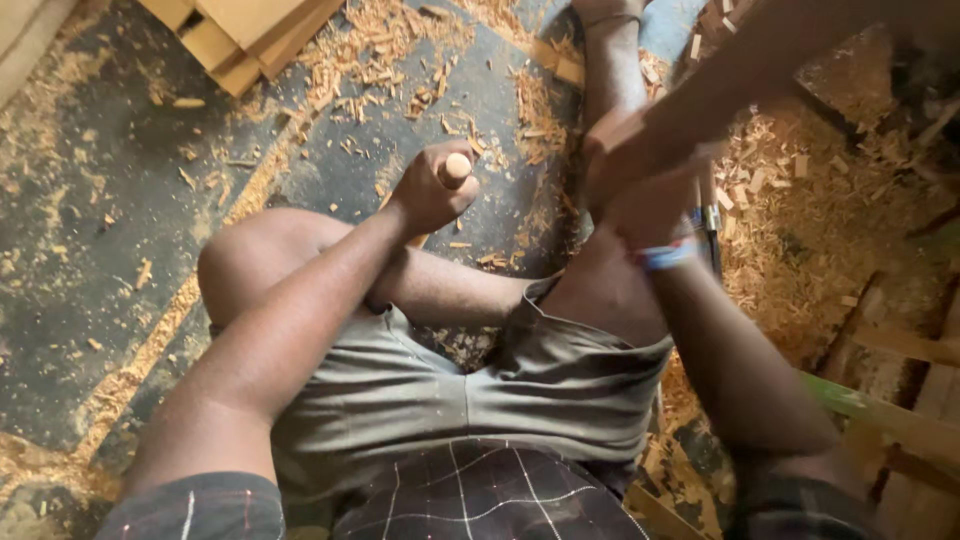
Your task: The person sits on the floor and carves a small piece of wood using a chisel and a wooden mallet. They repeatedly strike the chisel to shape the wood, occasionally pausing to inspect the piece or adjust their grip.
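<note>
I sit on the floor with my knees bent. My left hand [428, 192] is closed around a wooden handle [456, 168]; only its rounded, pale end shows above my fist. My right hand [632, 165], blurred by motion, grips the near end of a long reddish-brown piece of wood [760, 60] that slants up to the top right. A blue and white band [668, 255] is on my right wrist. Just right of that hand a thin dark metal tool [707, 218] stands, partly hidden.
Wood shavings and chips [800, 200] cover the floor, thickest at the right and at the top middle. Stacked pale planks [245, 35] lie at the top left. Wooden rails and a green-edged board [890, 415] stand at the right.
</note>
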